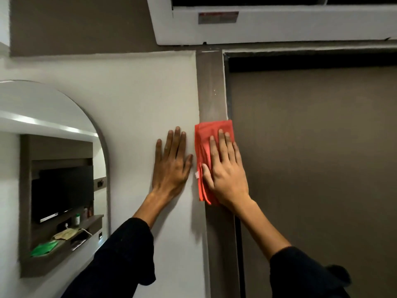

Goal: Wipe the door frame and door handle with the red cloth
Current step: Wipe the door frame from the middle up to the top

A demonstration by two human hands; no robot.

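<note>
The right hand [225, 168] lies flat, fingers spread, pressing the folded red cloth [211, 160] on the brown door frame [211, 87], beside the closed door [311, 158]. The left hand [171, 162] rests open on the white wall [139, 93]. Overhead hangs an air conditioner [279, 22]; left, an arched mirror [53, 168] reflects a cluttered shelf.

A grey-brown shelf [94, 222] in the arched mirror's reflection carries a green packet [44, 248] and small bottle [75, 219].

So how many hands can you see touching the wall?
2. The left hand lies flat on the white wall. The right hand presses the red cloth against the brown door frame.
</note>
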